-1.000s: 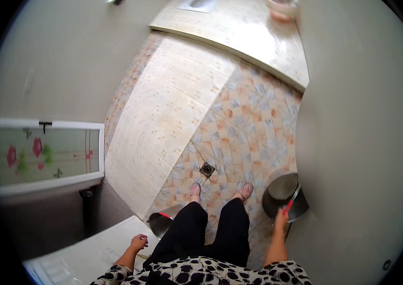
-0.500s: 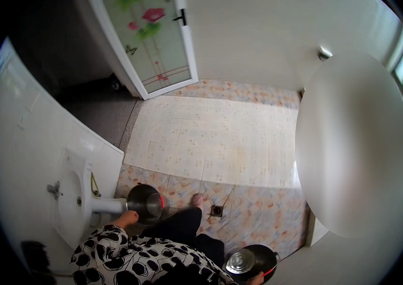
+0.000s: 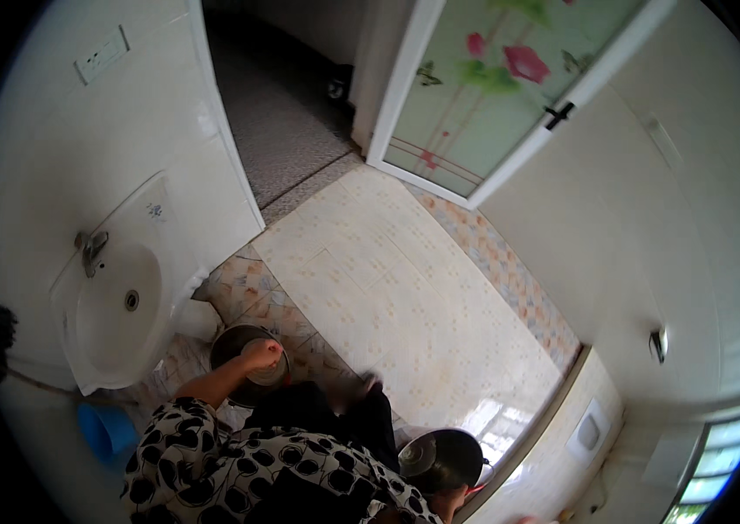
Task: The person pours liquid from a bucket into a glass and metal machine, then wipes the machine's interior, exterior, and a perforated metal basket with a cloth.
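My left hand [image 3: 261,355] is curled closed over a metal bucket [image 3: 236,345] beside the washbasin's pedestal [image 3: 200,316]; what, if anything, it holds is unclear. My right hand [image 3: 453,499] grips the red handle [image 3: 474,489] of a second, dark metal bucket [image 3: 440,458] at lower right, beside my dark-trousered leg.
A white washbasin [image 3: 108,319] is on the left wall, above a blue basin [image 3: 106,432]. Ahead stands an open glass door [image 3: 496,105] beside a doorway [image 3: 278,122]. A raised tiled step [image 3: 553,445] with a floor toilet [image 3: 589,430] is at right, near a window [image 3: 719,467].
My view has swung left toward the washbasin and doorway. My left hand has moved forward over the left bucket. My right hand still grips the other bucket's red handle.
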A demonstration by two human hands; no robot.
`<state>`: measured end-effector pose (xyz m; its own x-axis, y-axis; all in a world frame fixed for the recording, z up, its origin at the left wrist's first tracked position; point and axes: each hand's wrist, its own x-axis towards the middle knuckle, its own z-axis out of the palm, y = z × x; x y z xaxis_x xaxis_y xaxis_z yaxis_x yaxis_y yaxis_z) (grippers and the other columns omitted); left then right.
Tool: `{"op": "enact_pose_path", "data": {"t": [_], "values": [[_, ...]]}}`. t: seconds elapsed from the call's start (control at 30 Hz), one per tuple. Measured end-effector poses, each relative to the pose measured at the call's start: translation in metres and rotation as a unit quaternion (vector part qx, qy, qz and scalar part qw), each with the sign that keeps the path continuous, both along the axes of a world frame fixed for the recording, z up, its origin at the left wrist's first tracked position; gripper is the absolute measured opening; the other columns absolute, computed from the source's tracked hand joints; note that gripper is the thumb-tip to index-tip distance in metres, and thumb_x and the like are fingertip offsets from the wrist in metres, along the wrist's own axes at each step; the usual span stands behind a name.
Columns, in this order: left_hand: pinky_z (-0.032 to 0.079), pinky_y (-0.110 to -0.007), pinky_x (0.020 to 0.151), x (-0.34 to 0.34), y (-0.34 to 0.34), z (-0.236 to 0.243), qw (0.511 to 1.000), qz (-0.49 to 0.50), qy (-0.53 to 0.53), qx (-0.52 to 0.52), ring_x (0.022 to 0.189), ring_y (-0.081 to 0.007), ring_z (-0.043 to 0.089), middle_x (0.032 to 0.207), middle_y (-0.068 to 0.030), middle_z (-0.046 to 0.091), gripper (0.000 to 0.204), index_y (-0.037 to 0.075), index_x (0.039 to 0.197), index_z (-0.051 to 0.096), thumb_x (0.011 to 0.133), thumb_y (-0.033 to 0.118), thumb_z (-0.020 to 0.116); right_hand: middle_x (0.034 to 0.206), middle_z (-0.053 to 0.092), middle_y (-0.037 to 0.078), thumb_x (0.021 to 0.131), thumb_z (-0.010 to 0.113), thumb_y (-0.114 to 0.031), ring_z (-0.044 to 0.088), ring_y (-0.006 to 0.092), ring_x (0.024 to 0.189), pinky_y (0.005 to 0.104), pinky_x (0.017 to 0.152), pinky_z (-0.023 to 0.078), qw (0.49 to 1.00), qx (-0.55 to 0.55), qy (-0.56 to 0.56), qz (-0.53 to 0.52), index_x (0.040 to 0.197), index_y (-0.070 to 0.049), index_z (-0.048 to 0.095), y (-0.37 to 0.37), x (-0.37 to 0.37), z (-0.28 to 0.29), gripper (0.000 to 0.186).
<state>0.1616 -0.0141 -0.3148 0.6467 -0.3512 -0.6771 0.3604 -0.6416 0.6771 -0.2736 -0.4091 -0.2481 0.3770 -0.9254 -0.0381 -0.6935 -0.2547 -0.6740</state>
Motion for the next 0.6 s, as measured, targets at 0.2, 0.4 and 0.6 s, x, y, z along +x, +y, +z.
{"op": "enact_pose_path", "data": {"t": [0.2, 0.4, 0.6], "values": [[0.045, -0.027, 0.052, 0.068, 0.032, -0.07, 0.974, 0.207, 0.016, -0.095, 0.061, -0.0137, 0.057, 0.077, -0.0062, 0.059, 0.026, 0.005, 0.102, 0.055, 0.081, 0.021, 0.055, 0.084, 0.06, 0.01, 0.078, 0.052, -0.022, 0.057, 0.0228, 0.073, 0.035, 0.065, 0.047, 0.969, 0.176, -0.165, 0.056, 0.093, 0.0, 0.058, -0.094, 0.215, -0.003, 0.027], [0.046, -0.03, 0.053, 0.103, 0.039, -0.101, 0.98, 0.185, -0.071, -0.01, 0.063, -0.0149, 0.058, 0.08, -0.0067, 0.059, 0.031, 0.005, 0.105, 0.053, 0.08, 0.023, 0.056, 0.073, 0.06, 0.004, 0.075, 0.059, -0.022, 0.056, 0.0168, 0.063, 0.0305, 0.057, 0.046, 0.916, 0.374, -0.141, -0.029, 0.081, -0.001, 0.062, -0.144, 0.438, -0.027, 0.022], [0.048, -0.032, 0.054, 0.102, 0.009, -0.089, 0.936, 0.346, 0.051, 0.029, 0.07, -0.0195, 0.063, 0.082, -0.0093, 0.061, 0.03, 0.006, 0.106, 0.053, 0.078, 0.017, 0.055, 0.05, 0.04, -0.004, 0.08, 0.053, -0.022, 0.04, 0.0087, 0.039, 0.0251, 0.034, 0.031, 0.908, 0.387, -0.029, 0.158, 0.065, -0.013, 0.047, -0.128, 0.662, -0.006, 0.019]]}}
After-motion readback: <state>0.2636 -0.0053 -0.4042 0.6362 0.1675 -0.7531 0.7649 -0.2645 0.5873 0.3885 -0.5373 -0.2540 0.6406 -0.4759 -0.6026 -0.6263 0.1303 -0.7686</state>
